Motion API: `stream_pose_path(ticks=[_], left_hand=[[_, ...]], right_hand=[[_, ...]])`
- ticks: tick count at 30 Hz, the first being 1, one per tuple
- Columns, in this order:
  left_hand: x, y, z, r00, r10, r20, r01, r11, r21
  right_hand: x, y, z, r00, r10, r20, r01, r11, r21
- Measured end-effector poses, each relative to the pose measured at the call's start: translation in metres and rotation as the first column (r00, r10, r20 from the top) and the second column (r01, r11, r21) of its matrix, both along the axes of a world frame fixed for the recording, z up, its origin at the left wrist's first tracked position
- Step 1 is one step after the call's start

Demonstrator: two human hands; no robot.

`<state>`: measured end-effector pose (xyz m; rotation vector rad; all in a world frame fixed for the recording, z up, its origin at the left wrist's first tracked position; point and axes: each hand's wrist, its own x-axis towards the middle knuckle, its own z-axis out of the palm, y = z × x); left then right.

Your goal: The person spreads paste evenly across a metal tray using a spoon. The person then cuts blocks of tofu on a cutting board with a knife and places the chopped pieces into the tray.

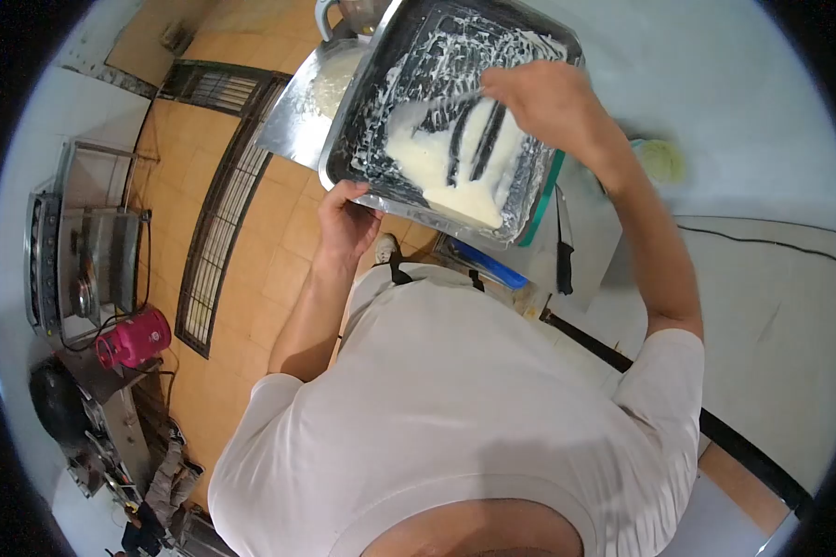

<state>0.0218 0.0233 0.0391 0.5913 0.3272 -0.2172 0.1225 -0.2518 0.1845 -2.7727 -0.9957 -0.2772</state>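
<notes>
Shirt: white and short-sleeved (474,390), filling the lower middle of the view, with the neckline at the bottom edge.
Tray: a metal baking tray (344,139), dark inside, at the top middle in front of the person's waist, between the two hands.
Cream: a pale, smooth pool (464,200) lies in the near part of the tray, with dark streaks cut through it; thin white smears cover much of the rest.
Left hand: curled at the tray's near left corner (348,223), thumb at the rim and fingers bent below it.
Right hand: reaching over the tray (548,102), fingertips pinched together on a thin tool (441,107), see-through and pale, its full shape hard to make out.
Counter: white (590,265), to the right of the tray, carrying a knife with a black handle (564,251).
Green edge: a flat green piece (546,190) shows just beside the tray's right side; whether they touch cannot be told.
Blue thing: long and flat (492,265), near the tray's closest edge.
Floor: orange tiles (260,297) on the left, with a long metal grate (218,223).
Far left: a pink gas bottle (139,336) near an oven (102,246).
</notes>
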Motion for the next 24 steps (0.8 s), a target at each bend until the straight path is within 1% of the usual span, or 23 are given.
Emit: stream_pose_path(ticks=[3, 6, 7, 9, 10, 12, 13, 15, 16, 18, 19, 21, 24], left_hand=[[0.005, 0.002, -0.004, 1.0, -0.006, -0.009, 0.006, 1.0, -0.001], [0.003, -0.008, 0.008, 0.999, 0.032, 0.002, -0.032, 0.999, 0.016], [0.002, -0.011, 0.01, 0.999, 0.043, 0.01, -0.043, 0.999, 0.024], [0.002, 0.004, -0.019, 0.999, -0.038, 0.026, 0.039, 0.999, -0.012], [0.004, 0.009, -0.022, 0.996, -0.083, 0.039, 0.084, 0.996, -0.027], [0.002, 0.005, -0.02, 0.999, -0.032, 0.018, 0.032, 0.999, -0.044], [0.001, 0.003, -0.016, 1.0, -0.005, 0.011, 0.006, 0.999, -0.052], [0.0, 0.004, -0.016, 1.0, -0.018, 0.007, 0.018, 0.998, -0.066], [-0.001, 0.003, -0.012, 1.0, -0.023, 0.001, 0.023, 0.997, -0.077], [-0.004, -0.005, 0.0, 1.0, 0.021, 0.003, -0.02, 0.999, -0.036], [-0.005, -0.008, 0.004, 0.999, 0.039, 0.002, -0.038, 0.999, -0.015], [-0.003, -0.003, -0.009, 1.0, 0.02, 0.024, -0.019, 0.998, -0.052], [0.0, 0.003, -0.023, 0.999, -0.008, 0.045, 0.012, 0.996, -0.085]], right_hand=[[-0.011, -0.018, -0.004, 0.987, 0.082, -0.14, -0.109, 0.974, -0.198], [-0.029, -0.053, 0.008, 0.958, 0.076, -0.276, -0.085, 0.996, -0.023], [-0.027, -0.054, 0.01, 0.97, 0.035, -0.24, -0.039, 0.999, -0.011], [-0.022, -0.055, 0.012, 0.984, -0.058, -0.171, 0.063, 0.998, 0.024], [-0.018, -0.054, 0.007, 0.991, -0.099, -0.09, 0.101, 0.995, 0.009], [-0.013, -0.051, -0.008, 0.98, -0.182, 0.084, 0.183, 0.983, -0.007], [-0.021, -0.051, -0.013, 0.978, -0.21, 0.006, 0.21, 0.978, -0.018], [-0.047, -0.05, -0.015, 0.955, -0.254, -0.151, 0.249, 0.967, -0.049], [-0.058, -0.05, -0.013, 0.962, -0.21, -0.177, 0.204, 0.978, -0.048], [-0.074, -0.051, -0.007, 0.966, -0.124, -0.228, 0.118, 0.992, -0.041], [-0.075, -0.054, -0.005, 0.973, -0.146, -0.177, 0.151, 0.989, 0.011], [-0.068, -0.059, -0.004, 0.979, -0.192, -0.074, 0.2, 0.972, 0.126], [-0.045, -0.062, -0.007, 0.875, -0.484, 0.014, 0.484, 0.875, 0.0]])
